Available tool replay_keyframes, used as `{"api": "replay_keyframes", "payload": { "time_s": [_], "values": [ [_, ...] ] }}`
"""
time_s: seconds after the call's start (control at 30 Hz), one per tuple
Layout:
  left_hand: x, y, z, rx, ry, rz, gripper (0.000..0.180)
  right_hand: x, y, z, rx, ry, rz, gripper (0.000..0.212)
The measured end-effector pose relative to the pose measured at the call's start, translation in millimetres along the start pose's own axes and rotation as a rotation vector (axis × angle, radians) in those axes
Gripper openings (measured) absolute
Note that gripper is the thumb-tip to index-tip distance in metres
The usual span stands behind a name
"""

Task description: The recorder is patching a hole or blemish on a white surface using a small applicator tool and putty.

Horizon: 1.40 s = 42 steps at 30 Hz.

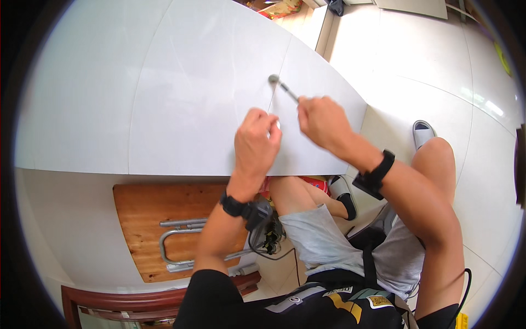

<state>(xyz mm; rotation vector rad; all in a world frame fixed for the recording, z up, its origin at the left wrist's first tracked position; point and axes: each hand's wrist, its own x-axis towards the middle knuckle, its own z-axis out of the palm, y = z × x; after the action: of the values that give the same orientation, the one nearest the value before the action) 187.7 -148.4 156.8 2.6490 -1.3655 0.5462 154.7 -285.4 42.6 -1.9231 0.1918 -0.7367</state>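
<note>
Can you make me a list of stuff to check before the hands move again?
1. Tool held: ok. The bare right hand grips a thin metal tool with a round grey head.
2. Left hand clear of the tool's head: ok. The bare left hand is apart from it.
3. Small white object held: ok. The left hand is closed around it; what it is, cannot tell.
4. Tool's head touching the smooth white flat surface: cannot tell.
5. Wristbands on: ok. Black left wristband, black right wristband.
</note>
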Motion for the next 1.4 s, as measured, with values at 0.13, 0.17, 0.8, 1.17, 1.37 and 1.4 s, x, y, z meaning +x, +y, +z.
{"api": "replay_keyframes", "payload": {
  "time_s": [0.13, 0.17, 0.8, 1.17, 1.37, 1.4],
  "values": [
    [-44.1, 0.4, 10.7, -0.154, 0.045, -0.071, 0.014, -36.4, -27.7, 8.6, 0.067, -0.208, -0.085, 0.016],
    [-54.7, 1.9, 11.4, -0.185, 0.091, -0.060, 0.016, -32.0, -24.6, 5.9, 0.054, -0.177, -0.060, 0.016],
    [-176.0, -19.5, 99.4, -0.293, 0.129, -0.229, 0.025, -19.9, -31.0, 7.6, 0.071, -0.145, -0.162, 0.014],
    [-169.6, -20.6, 113.5, -0.383, 0.208, -0.409, 0.021, 7.6, -4.1, 4.0, -0.088, 0.070, -0.098, 0.011],
    [-172.9, -22.7, 112.4, -0.354, 0.205, -0.469, 0.020, -22.0, -32.3, 11.5, 0.043, -0.140, -0.229, 0.007],
    [-170.3, -22.7, 112.9, -0.325, 0.205, -0.438, 0.020, -17.5, -27.0, 10.8, 0.042, -0.138, -0.230, 0.007]
  ]
}}
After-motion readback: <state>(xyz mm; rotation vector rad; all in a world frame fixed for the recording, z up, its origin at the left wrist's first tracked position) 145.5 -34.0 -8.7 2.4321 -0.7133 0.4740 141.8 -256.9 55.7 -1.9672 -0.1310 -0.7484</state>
